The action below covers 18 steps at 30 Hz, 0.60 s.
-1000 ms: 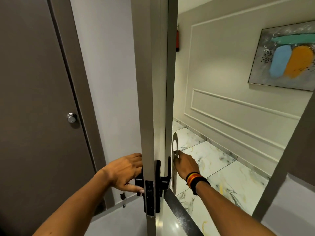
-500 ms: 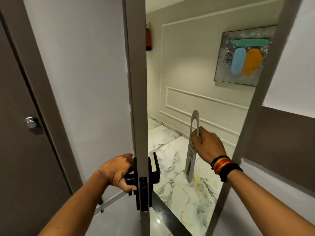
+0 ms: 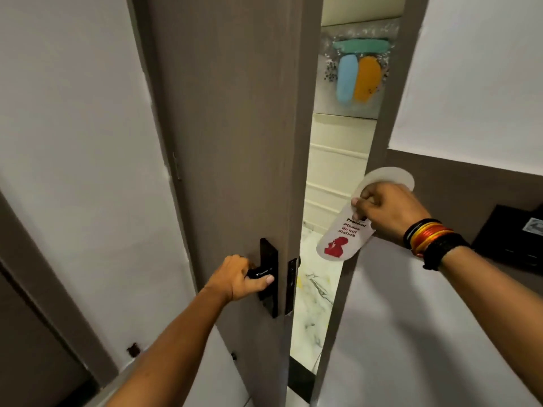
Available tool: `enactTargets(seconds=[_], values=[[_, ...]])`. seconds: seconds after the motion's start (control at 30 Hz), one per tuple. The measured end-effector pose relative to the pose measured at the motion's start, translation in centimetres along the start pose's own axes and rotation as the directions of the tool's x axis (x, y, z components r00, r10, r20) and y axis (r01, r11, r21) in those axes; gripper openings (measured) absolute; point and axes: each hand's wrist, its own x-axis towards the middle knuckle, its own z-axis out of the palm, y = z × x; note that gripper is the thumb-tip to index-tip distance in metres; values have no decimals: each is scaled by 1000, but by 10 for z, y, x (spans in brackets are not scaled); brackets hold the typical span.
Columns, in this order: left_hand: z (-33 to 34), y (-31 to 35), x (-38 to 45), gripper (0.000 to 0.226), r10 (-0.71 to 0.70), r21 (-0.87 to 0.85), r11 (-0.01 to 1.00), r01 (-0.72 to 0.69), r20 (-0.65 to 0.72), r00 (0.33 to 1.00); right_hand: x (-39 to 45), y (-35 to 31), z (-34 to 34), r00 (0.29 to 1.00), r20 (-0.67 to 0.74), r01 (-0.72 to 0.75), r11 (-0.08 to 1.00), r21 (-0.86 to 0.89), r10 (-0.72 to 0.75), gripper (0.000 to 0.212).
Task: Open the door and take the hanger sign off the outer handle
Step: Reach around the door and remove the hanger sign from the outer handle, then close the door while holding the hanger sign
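The grey-brown door (image 3: pixel 235 118) stands only a narrow gap ajar, its inner face toward me. My left hand (image 3: pixel 239 277) is shut on the black inner handle (image 3: pixel 262 272) with its black lock plate. My right hand (image 3: pixel 388 212), bracelets on the wrist, holds the white hanger sign (image 3: pixel 342 235) up in front of the door frame, well off the door. The sign reads "Please do not disturb" in red with a red figure. The outer handle is hidden behind the door.
Through the gap I see a marble corridor floor (image 3: pixel 311 292) and a painting (image 3: pixel 357 74) on the far wall. The door frame (image 3: pixel 379 136) stands right of the gap. A black box (image 3: pixel 511 233) sits on a ledge at the far right. White wall on the left.
The door has swung from wide open to nearly shut under my left hand. My right hand lifted the sign off the outer handle and brought it inside to the right.
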Motion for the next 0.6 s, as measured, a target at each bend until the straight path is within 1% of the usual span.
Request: enactTargets(seconds=[0.07,0.17,0.23,0.3,0.4,0.6], values=[[10,13,18,80,-42,-31,999,42,4,999,0,3,-5,999,-25,-33,999,4,33,30],[28,26,41,79,-100,-158,982,103,29,995,0,5,-9,995,-71,-67,998,-15,66,31],[42,33,53,80,-173,-270,947,175,31,984,-3,7,-11,991,-92,-98,995,-36,94,31],[55,39,64,81,-226,-345,911,224,35,974,-4,10,-12,987,-111,-126,990,-63,118,30],[67,48,83,85,-240,-387,891,238,41,970,-5,15,-14,979,-138,-163,984,-79,151,29],[77,60,116,84,-187,-395,894,212,100,977,-1,23,-11,959,-184,-243,959,-147,214,31]])
